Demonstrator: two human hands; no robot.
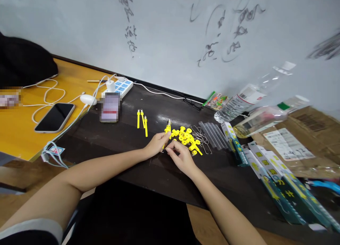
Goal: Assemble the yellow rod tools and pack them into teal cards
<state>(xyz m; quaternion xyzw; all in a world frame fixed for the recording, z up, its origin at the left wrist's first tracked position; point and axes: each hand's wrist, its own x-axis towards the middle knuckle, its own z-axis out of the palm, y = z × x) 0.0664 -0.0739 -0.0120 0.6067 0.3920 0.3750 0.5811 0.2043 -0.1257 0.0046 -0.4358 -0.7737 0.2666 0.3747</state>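
My left hand (155, 145) is closed around a yellow plastic rod (168, 128) with a metal tip pointing away from me. My right hand (182, 159) is pinched close to the rod's lower end. A thin metal bit shows by its fingertips, but what they grip is too small to make out. Just beyond my right hand lies a pile of small yellow plastic parts (188, 137), and bent metal hooks (203, 140) lie beside it. Several similar yellow rods with metal tips (146, 127) rest to the left of my hands.
Clear plastic tubes (214, 135) lie right of the hooks. Farther right are printed boxes (278, 183), two bottles (243, 99) (273, 115) and a brown package (313, 135). A power strip (123, 86), cables and phones (55, 117) sit left. A whiteboard (164, 35) stands behind the table.
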